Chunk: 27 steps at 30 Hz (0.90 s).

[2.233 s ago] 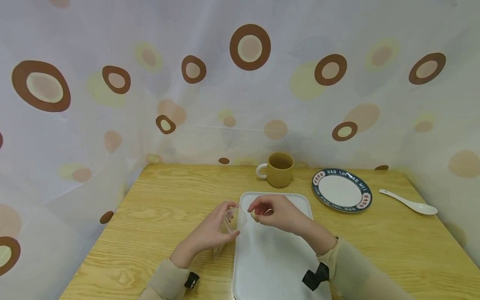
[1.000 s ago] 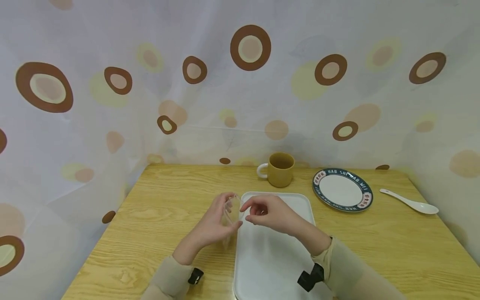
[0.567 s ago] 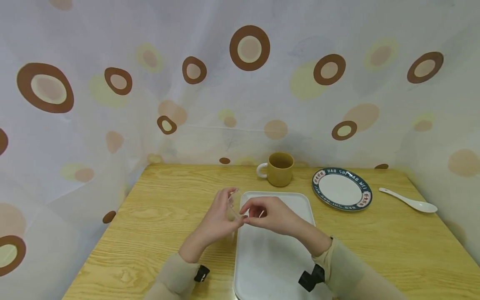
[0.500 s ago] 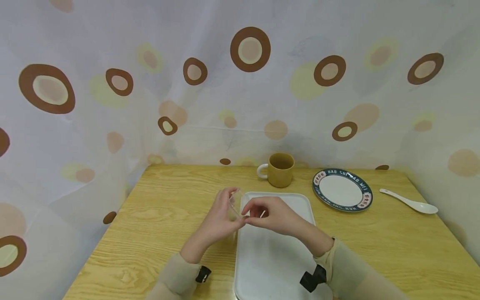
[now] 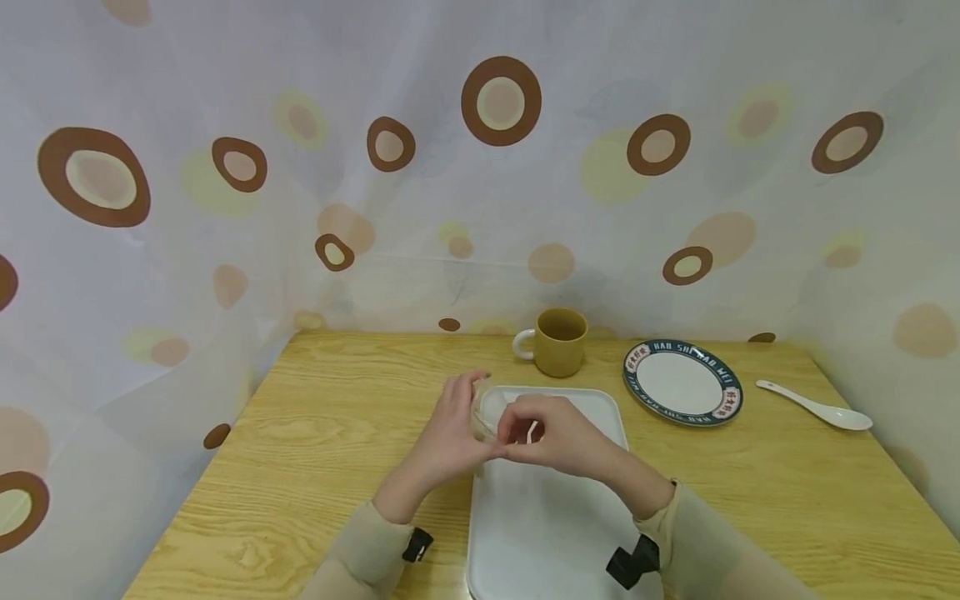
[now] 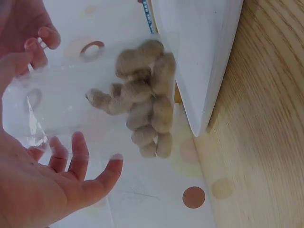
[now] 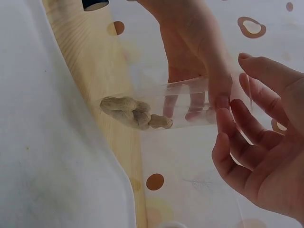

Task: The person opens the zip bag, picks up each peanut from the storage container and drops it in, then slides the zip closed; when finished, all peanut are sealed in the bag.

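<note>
A clear plastic bag (image 6: 61, 99) with several unshelled peanuts (image 6: 147, 95) at its bottom hangs near the tray's left edge. My left hand (image 5: 446, 433) holds it around the mouth, thumb on one side and fingers spread along the other. At the bag's upper rim my right hand (image 5: 555, 437) has thumb and index finger brought together beside the left thumb, pinching the rim. Its other fingers curl loosely in the right wrist view, where the bag (image 7: 185, 102) and peanuts (image 7: 130, 111) show side-on.
Under the right hand lies a white rectangular tray (image 5: 547, 525) on the wooden table (image 5: 300, 433). Behind it stands a mustard mug (image 5: 558, 346) with a pale handle. A blue-rimmed plate (image 5: 681, 383) and a white spoon (image 5: 817, 406) lie to the right. Patterned cloth (image 5: 420, 200) surrounds the table.
The small beige thing earlier between the right thumb and index finger no longer shows there. The left hand has shifted slightly right and turned the bag; the right fingers have met its rim.
</note>
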Each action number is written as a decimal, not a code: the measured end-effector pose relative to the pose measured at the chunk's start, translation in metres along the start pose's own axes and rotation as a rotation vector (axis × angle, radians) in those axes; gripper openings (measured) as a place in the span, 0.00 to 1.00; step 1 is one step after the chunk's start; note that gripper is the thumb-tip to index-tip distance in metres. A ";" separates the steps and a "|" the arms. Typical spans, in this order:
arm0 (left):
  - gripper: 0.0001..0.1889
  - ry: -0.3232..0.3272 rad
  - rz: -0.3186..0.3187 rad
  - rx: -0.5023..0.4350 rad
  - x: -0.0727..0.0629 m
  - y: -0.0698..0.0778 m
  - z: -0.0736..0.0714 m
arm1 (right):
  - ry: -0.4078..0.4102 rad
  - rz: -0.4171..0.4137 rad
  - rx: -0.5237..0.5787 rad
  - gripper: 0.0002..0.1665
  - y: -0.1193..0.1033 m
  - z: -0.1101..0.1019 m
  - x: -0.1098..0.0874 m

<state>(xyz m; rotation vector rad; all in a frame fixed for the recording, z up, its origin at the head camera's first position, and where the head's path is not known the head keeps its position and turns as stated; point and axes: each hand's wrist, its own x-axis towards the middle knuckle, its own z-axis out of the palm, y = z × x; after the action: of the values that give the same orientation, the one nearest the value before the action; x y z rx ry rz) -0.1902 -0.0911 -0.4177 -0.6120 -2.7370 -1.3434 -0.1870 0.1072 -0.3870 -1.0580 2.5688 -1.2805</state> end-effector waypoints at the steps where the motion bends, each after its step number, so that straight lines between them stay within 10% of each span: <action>1: 0.48 -0.006 0.007 -0.013 0.000 0.000 0.000 | 0.012 0.003 0.002 0.07 0.001 -0.002 -0.001; 17: 0.21 0.039 0.205 -0.192 -0.002 -0.003 -0.007 | 0.150 0.085 0.220 0.03 0.010 -0.022 -0.013; 27: 0.07 0.088 0.209 -0.214 -0.003 -0.001 -0.007 | 0.175 0.125 0.285 0.06 0.018 -0.026 -0.020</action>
<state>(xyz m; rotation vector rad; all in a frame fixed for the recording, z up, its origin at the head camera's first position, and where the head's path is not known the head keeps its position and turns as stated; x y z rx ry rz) -0.1892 -0.0979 -0.4147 -0.8047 -2.4015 -1.5798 -0.1913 0.1449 -0.3877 -0.7513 2.4207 -1.7072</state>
